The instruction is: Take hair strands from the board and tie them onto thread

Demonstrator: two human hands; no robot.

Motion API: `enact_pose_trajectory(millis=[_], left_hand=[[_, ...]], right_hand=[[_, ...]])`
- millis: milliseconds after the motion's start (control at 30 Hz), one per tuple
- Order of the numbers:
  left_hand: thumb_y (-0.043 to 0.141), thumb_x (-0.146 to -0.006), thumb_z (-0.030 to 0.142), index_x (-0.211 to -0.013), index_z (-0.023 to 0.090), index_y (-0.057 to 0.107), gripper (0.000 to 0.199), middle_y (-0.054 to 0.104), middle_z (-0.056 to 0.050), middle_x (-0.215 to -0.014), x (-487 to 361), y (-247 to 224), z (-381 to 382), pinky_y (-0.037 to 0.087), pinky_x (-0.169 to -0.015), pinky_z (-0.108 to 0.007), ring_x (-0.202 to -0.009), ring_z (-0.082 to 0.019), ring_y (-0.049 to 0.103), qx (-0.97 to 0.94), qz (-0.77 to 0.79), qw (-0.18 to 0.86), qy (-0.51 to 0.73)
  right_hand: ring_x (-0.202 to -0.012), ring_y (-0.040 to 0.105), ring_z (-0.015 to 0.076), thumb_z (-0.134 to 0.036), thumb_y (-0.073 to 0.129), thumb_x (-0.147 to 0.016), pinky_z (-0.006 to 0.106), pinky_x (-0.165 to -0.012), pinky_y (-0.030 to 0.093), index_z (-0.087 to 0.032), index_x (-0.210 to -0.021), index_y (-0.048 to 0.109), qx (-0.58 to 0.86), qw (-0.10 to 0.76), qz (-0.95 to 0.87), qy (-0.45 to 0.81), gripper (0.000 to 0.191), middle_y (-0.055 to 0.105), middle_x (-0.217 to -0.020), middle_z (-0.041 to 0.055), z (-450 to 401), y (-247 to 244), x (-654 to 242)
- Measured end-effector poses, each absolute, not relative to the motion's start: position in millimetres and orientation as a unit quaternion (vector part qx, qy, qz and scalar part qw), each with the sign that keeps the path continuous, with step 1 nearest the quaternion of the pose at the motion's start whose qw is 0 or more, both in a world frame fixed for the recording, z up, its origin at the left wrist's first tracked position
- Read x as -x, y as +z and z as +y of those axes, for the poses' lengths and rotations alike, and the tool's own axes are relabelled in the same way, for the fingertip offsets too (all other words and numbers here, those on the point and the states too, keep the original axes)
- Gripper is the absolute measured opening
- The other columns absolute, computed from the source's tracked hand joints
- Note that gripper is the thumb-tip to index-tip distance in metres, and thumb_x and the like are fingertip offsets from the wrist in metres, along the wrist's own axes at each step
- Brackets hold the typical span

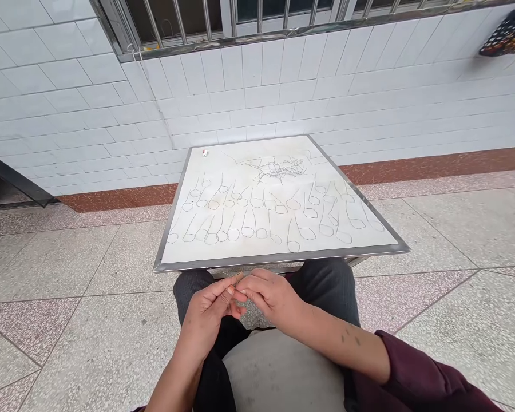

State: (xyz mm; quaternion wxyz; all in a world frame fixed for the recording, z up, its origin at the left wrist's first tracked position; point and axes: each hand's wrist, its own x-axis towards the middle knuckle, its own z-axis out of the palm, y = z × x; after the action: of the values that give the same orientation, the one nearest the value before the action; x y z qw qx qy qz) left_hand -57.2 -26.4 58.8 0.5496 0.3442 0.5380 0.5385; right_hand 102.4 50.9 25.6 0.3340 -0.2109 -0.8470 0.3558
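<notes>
My left hand [217,303] and my right hand [266,294] meet over my lap, just below the near edge of the table. Between their pinched fingertips is a thin wire [228,275], of which only a short curved bit shows; the fingers hide the rest. On the white table [227,254] lie rows of thin wires, each with a round loop at one end and a straight tail, such as one looped wire [293,246] near the front edge. Farther back sits a tangled heap of straight wires [281,169].
A small white and red object [205,153] rests at the table's far left corner. The table's metal rim [283,260] borders it all round. Behind it rises a tiled wall [249,86] with a barred window [257,23]. A patterned bag [508,34] hangs at the upper right.
</notes>
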Motion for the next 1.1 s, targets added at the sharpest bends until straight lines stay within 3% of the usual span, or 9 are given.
enact_pose_trajectory(millis=[233, 500, 900, 1100], left_hand=[[0.072, -0.08, 0.047, -0.103, 0.019, 0.079, 0.037, 0.069, -0.007, -0.077, 54.7, 57.6, -21.8, 0.057, -0.071, -0.037, -0.059, -0.018, 0.059, -0.387, 0.571, 0.52, 0.504], [0.065, -0.084, 0.05, -0.082, 0.018, 0.073, 0.033, 0.068, -0.007, -0.079, 52.0, 55.7, -21.4, 0.055, -0.067, -0.032, -0.064, -0.019, 0.062, -0.408, 0.58, 0.506, 0.491], [0.054, -0.091, 0.048, -0.082, 0.02, 0.068, 0.032, 0.067, -0.006, -0.078, 57.1, 44.9, -22.9, 0.053, -0.069, -0.034, -0.068, -0.022, 0.063, -0.459, 0.613, 0.462, 0.448], [0.055, -0.091, 0.046, -0.078, 0.02, 0.067, 0.031, 0.067, -0.005, -0.075, 57.2, 40.4, -23.0, 0.053, -0.068, -0.032, -0.065, -0.021, 0.064, -0.464, 0.627, 0.448, 0.437]], right_hand=[[-0.07, 0.054, 0.0181, -0.024, 0.039, -0.102, 0.032, -0.068, 0.045, -0.024, -0.08, 0.058, 0.205, 0.352, -0.858, 0.313, 0.029, 0.063, -0.074, 0.0029, 50.9, 26.4, -99.9], [-0.073, 0.058, 0.018, -0.026, 0.05, -0.098, 0.031, -0.066, 0.045, -0.024, -0.089, 0.057, 0.283, 0.36, -0.813, 0.36, 0.012, 0.064, -0.08, 0.0023, 50.0, 14.7, -98.0], [-0.078, 0.057, 0.0201, -0.027, 0.041, -0.102, 0.033, -0.069, 0.044, -0.023, -0.086, 0.059, 0.246, 0.336, -0.846, 0.333, 0.024, 0.065, -0.082, 0.0045, 54.1, 8.0, -98.0], [-0.076, 0.057, 0.0191, -0.021, 0.048, -0.097, 0.031, -0.069, 0.044, -0.023, -0.083, 0.057, 0.262, 0.344, -0.825, 0.362, 0.018, 0.064, -0.081, 0.0032, 53.1, 5.0, -94.4]])
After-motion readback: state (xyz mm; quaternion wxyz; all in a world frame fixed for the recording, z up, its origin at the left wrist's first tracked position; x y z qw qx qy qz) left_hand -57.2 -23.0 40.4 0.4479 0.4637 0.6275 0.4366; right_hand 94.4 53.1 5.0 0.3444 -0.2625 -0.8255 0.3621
